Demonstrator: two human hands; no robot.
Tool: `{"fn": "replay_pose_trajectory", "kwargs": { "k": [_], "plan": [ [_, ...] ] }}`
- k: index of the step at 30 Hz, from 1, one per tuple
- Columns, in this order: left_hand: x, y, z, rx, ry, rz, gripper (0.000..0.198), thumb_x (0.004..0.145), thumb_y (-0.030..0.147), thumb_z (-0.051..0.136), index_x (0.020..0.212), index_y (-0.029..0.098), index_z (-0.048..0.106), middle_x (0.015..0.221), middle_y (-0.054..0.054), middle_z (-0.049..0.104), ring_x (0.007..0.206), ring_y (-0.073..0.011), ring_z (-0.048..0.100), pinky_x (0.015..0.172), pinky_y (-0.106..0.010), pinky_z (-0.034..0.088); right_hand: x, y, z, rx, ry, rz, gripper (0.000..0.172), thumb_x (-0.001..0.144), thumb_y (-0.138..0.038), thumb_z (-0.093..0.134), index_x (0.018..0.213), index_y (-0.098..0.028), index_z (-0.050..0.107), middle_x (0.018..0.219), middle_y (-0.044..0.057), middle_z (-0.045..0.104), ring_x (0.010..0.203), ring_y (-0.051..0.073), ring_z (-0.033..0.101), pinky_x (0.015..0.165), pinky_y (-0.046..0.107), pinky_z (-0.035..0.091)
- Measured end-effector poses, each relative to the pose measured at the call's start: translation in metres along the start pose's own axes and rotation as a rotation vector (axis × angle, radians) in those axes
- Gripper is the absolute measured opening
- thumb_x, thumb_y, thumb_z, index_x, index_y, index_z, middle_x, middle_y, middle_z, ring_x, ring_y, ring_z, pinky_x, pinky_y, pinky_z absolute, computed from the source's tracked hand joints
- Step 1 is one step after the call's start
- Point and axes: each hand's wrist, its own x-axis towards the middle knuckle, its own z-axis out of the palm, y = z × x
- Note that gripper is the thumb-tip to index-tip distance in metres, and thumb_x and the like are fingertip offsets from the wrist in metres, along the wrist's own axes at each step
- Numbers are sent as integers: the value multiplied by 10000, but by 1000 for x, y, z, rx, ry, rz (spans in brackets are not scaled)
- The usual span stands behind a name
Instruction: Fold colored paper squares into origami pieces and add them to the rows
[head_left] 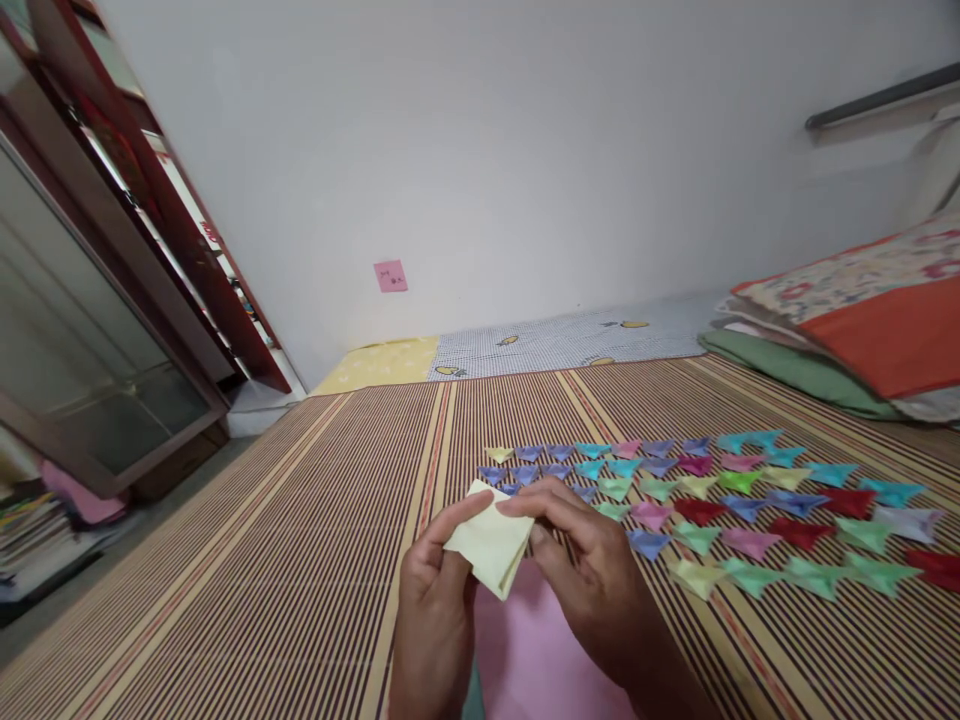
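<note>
Pale-yellow paper held between two hands above a striped mat

The folded pale-yellow paper point(484, 545) is at the near middle of the scene, a corner pointing down and its layers slightly parted along the lower right. The left hand point(439, 595) pinches its left side, thumb across the front; the right hand point(596, 570) grips the upper right edge, fingertips closed on it.

Left of the hands, the striped mat point(300, 520) offers broad room for moving. To the right, rows of small folded paper pieces point(740, 482) in many colours begin just beside the right hand. The mat's far edge meets a patterned cloth point(517, 350) along the wall point(562, 150); stacked bedding point(885, 320) bounds the far right.

A pink note point(390, 276) on the wall bears dark handwriting, too small to read.

The paper hides some fingers, and the right hand covers part of the nearest pieces. Both forearms and a pink surface point(525, 650) below the hands are cut off at the near edge.
</note>
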Motion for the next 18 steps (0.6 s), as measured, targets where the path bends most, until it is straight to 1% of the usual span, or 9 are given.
{"fn": "replay_pose_trajectory", "kwargs": {
  "k": [2,4,5,7,10,13,15,16,18],
  "plan": [
    [0,0,1,-1,2,27,330,838,236,751,1162,178,772,1059,-110,790,973,-256,730,840,-303,550,0,0,0,56,4,23,199,964,-222,514,961,-219,713,967,50,660,893,201,651,726,293,501],
    [-1,0,4,24,14,71,321,826,246,773,1143,189,783,1119,-116,779,1041,-271,715,873,-304,547,0,3,2,102,71,98,141,960,-295,584,981,-220,702,948,47,682,870,203,661,734,304,513],
    [-2,0,5,42,17,90,319,823,250,779,1138,195,787,1160,-119,768,1086,-279,701,898,-306,541,0,5,4,130,115,151,141,946,-324,623,1016,-220,688,952,48,696,861,204,668,737,310,522],
    [-4,-1,8,81,5,109,323,827,257,778,1146,206,786,1237,-123,742,1167,-295,669,943,-310,528,0,8,6,197,174,246,220,912,-365,683,1071,-215,654,957,54,716,836,208,679,718,315,538],
    [-8,-1,12,108,-36,135,415,852,285,749,1264,239,728,1350,-120,685,1264,-315,612,990,-340,515,0,10,6,281,167,310,260,885,-413,719,1014,-199,646,884,49,721,757,202,677,647,296,535],
    [-10,0,13,109,-76,172,620,852,309,745,1446,310,566,1470,-93,595,1314,-303,570,1014,-341,503,0,10,4,312,183,320,251,874,-416,738,960,-199,647,824,36,713,713,191,662,624,281,523],
    [-10,0,14,135,-89,161,768,810,303,789,1509,327,471,1483,-101,578,1216,-287,636,918,-310,548,-1,10,4,277,209,297,227,872,-401,742,930,-203,648,798,21,690,696,179,639,621,275,513],
    [-9,0,14,159,-75,143,802,784,293,815,1506,313,468,1449,-114,603,1111,-270,685,832,-290,569,-2,11,4,243,223,279,214,873,-393,741,910,-204,648,784,14,672,686,172,623,619,272,506],
    [-7,0,15,195,-20,106,699,769,290,832,1412,240,564,1298,-136,696,895,-229,728,690,-262,567,-2,13,5,179,240,250,196,878,-384,729,875,-205,649,751,1,640,661,163,590,601,267,490]
  ]
}}
